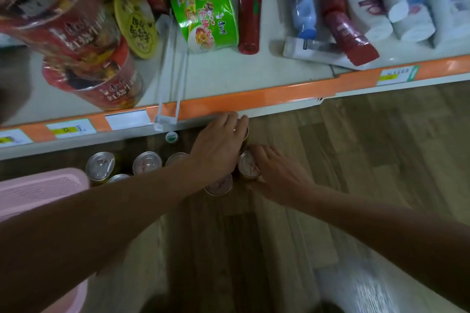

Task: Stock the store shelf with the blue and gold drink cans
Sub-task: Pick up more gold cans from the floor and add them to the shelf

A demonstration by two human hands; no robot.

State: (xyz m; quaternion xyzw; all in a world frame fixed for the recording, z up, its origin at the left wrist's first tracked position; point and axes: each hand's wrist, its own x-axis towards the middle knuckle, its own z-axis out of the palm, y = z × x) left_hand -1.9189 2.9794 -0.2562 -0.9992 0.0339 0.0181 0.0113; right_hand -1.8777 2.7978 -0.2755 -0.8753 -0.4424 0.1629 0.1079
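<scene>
Forearms converge on upright cans [147, 162] standing on the floor just below the shelf edge [254, 101]. My right hand [277, 173] wraps one can [248, 166]. My left hand [218, 150], nearer that edge, covers another; its grip is indeterminate.

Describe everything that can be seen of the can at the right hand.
The can stands upright on the wood-look floor, just in front of the shelf. Its round silvery top with a reddish pull tab shows, and a strip of gold side. The right hand grips it round the rim.
</scene>
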